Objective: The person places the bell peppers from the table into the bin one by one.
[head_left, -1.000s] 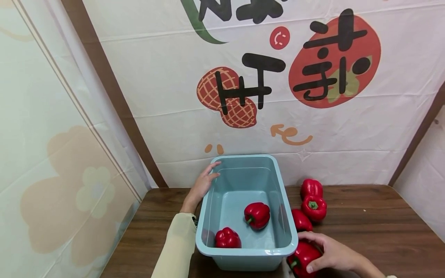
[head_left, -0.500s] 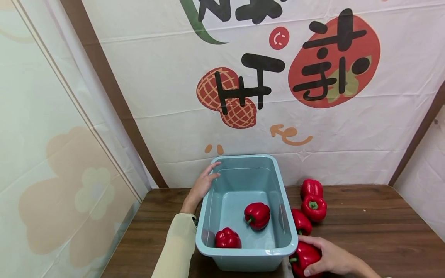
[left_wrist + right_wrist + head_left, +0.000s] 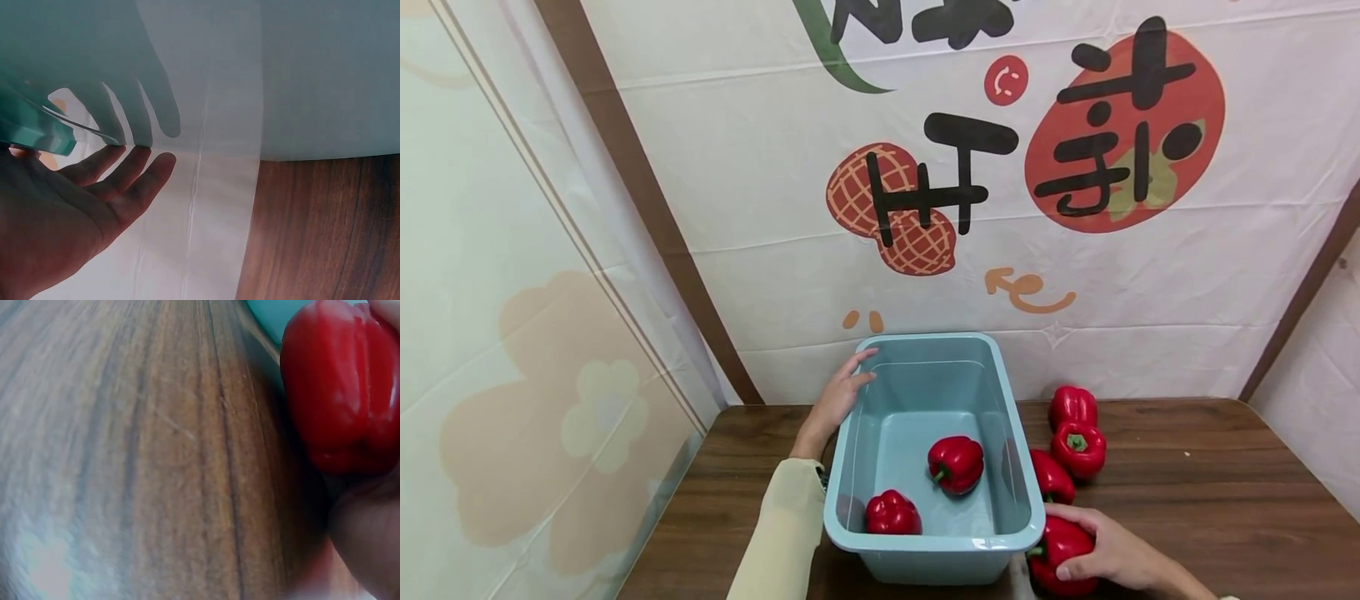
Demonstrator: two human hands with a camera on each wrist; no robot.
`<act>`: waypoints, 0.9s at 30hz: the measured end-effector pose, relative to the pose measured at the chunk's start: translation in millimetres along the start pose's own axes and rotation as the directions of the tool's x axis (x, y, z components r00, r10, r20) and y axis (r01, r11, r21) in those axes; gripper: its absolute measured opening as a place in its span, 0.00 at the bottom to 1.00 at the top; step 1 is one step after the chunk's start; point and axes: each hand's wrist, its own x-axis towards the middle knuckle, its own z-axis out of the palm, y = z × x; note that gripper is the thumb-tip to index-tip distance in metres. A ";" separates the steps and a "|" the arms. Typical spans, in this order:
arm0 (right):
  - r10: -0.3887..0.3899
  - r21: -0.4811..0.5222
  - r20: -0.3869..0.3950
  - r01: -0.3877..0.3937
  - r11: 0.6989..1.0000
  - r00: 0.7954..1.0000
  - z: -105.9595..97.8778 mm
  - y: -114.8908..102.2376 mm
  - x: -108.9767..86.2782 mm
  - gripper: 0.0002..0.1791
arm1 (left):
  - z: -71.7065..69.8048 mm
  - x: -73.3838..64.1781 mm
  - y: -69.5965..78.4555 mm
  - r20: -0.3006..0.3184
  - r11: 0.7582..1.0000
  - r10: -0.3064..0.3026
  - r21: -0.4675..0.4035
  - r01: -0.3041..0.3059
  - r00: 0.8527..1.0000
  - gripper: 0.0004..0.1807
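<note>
A red bell pepper (image 3: 1063, 554) lies outside the light blue plastic bin (image 3: 925, 543), by its near right corner. My right hand (image 3: 1120, 550) grips this pepper, thumb in front and fingers behind; the right wrist view shows the same bell pepper (image 3: 340, 387) close up. Across the bin's left rim rests my left hand (image 3: 835, 404), two digits reaching over the edge. In the left wrist view, straight fingers of the left hand (image 3: 81, 212) touch the bin's outer wall (image 3: 206, 69). Two bell peppers, one near the middle (image 3: 956, 464) and one near the front (image 3: 892, 512), lie inside the bin.
Beside the bin's right wall lies another bell pepper (image 3: 1051, 477), with two more (image 3: 1078, 450) (image 3: 1072, 407) behind it. Everything stands on a dark wooden table (image 3: 1210, 492). A printed white cloth (image 3: 760, 208) hangs behind the table.
The right hand and the bell pepper under it have shifted and turned slightly; the hand stays around it. The pepper beside the bin has moved a little. The left hand and bin hold still.
</note>
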 end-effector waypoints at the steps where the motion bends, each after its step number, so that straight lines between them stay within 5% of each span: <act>1: 0.001 0.010 0.000 -0.001 1.000 1.000 -0.4 0.4 0.0 0.34 | -0.1 0.0 0.0 0.000 1.000 0.001 -0.001 -0.001 1.000 0.26; 10: 0.031 0.030 -0.026 -0.031 0.999 0.999 -1.5 2.2 -0.3 0.33 | -1.8 -1.2 3.3 0.024 1.000 -0.015 -0.011 0.015 1.000 0.26; 18: 0.028 0.036 -0.030 -0.027 0.999 0.999 -2.9 3.0 -1.0 0.32 | -5.1 -12.9 26.6 0.066 0.999 -0.044 -0.002 0.044 0.997 0.28; 27: 0.029 0.053 -0.010 -0.028 0.998 1.000 -3.8 1.7 -3.0 0.31 | -1.3 0.1 0.5 0.032 1.000 -0.014 -0.022 0.015 0.999 0.26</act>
